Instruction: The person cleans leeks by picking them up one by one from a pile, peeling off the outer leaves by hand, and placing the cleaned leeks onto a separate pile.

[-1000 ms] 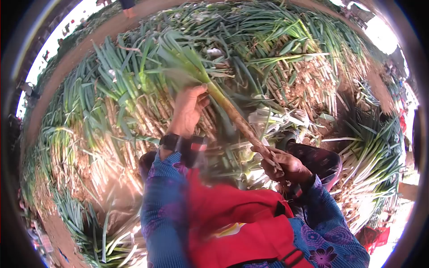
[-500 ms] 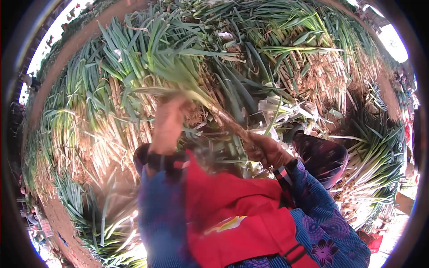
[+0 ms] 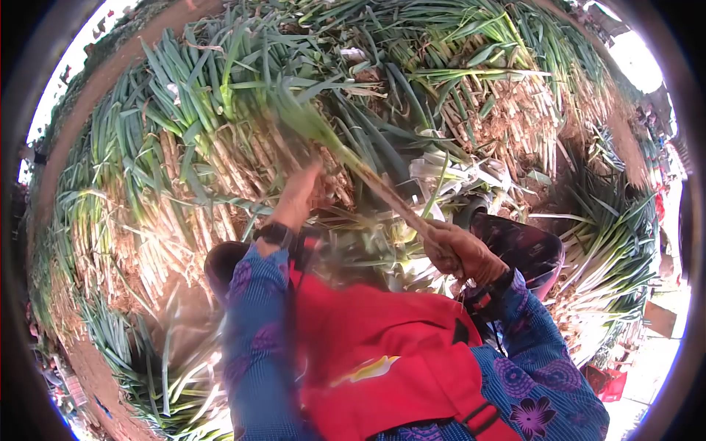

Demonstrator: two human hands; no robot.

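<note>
R hand (image 3: 468, 255) clamped on leek (image 3: 388, 195), L hand (image 3: 298, 195) blurred, can't tell grip, leek stacks (image 3: 243, 154) & pale leaves (image 3: 460, 175) nr.

1. We look through 1 head-worn camera, facing forward and steeply down over the wearer's own body.
2. Closest to us, along the bottom edge, lie the bright red cloth apron (image 3: 390, 353) and the blue, purple-flowered fabric sleeves (image 3: 540, 353).
3. Somewhat farther out, around mid-picture, we see the bare left hand (image 3: 300, 192) and bare right hand (image 3: 467, 253) from above.
4. Beyond them, our view takes in heaped green-leaved, pale-stalked onions (image 3: 191, 73).
5. The very wide lens bends our brown dirt path (image 3: 151, 35) into an arc within a dark round border.
</note>
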